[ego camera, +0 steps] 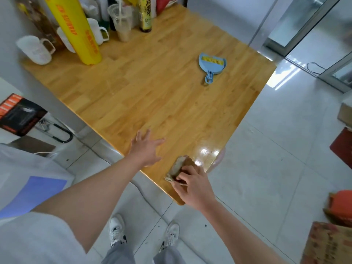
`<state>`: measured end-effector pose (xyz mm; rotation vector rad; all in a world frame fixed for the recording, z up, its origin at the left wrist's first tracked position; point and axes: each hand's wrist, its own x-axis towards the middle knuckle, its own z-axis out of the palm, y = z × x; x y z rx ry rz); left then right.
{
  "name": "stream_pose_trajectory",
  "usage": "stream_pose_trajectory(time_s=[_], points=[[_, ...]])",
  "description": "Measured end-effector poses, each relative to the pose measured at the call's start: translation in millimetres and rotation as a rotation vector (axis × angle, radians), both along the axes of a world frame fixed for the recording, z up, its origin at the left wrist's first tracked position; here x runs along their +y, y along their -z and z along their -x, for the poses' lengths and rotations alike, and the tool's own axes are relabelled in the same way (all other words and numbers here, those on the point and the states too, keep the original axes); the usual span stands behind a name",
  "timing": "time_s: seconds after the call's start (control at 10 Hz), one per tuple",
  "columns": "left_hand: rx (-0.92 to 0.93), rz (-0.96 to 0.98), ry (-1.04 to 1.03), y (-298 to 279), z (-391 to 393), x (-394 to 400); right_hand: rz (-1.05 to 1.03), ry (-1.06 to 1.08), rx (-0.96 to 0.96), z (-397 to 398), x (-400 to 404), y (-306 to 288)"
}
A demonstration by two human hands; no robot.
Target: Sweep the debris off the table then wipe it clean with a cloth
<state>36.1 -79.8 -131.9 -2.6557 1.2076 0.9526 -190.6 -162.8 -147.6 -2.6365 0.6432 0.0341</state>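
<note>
- The right hand [192, 184] grips a folded brownish cloth [178, 168] at the near corner of the wooden table [152, 96]; its fingers curl over the near end of the pad and press it down on the wood.
- The cloth is an oblong wad. Its long axis runs from the right fingertips up and slightly rightward, so the free end points away from the person toward the middle of the tabletop.
- Just beyond the cloth's far end, right of the right-hand fingers, a glossy patch of the table shines with reflected light.
- The left hand [146, 149] holds nothing. Its fingers are spread wide and straight, pointing away across the table; whether the palm touches the wood cannot be told.
- The cloth lies to the right of the left thumb, near it but apart.
- Well past the fingertips of both hands lies a blue dustpan [211, 63] with a yellow-bristled brush [213, 58] resting in it; the pan's handle points back toward the right hand, and its wide mouth faces the far edge.
- Far beyond the left fingers, at the table's far left end, stand a yellow roll [76, 29], white mugs [36, 49], a plastic cup [122, 21] and a bottle [145, 14].
</note>
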Motion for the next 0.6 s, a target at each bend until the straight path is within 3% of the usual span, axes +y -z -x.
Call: stream_pose_trajectory(time_s=[0.2,0.3,0.4,0.6], points=[[-0.064,-0.043,-0.043,-5.2,16.5,-2.3,-0.180,-0.007,0.286,-13.8,-16.7,-14.4],[-0.133,-0.018,-0.075,-6.6,38.0,0.8,-0.292,-0.001,0.316,-16.2,-22.5,-24.4],[-0.081,0.094,-0.182,-17.5,58.2,9.1,-0.443,0.039,0.314,-8.5,-21.6,-40.5],[-0.129,0.190,-0.203,-75.4,39.1,42.2,-0.322,0.202,0.104,9.7,-7.1,-91.4]])
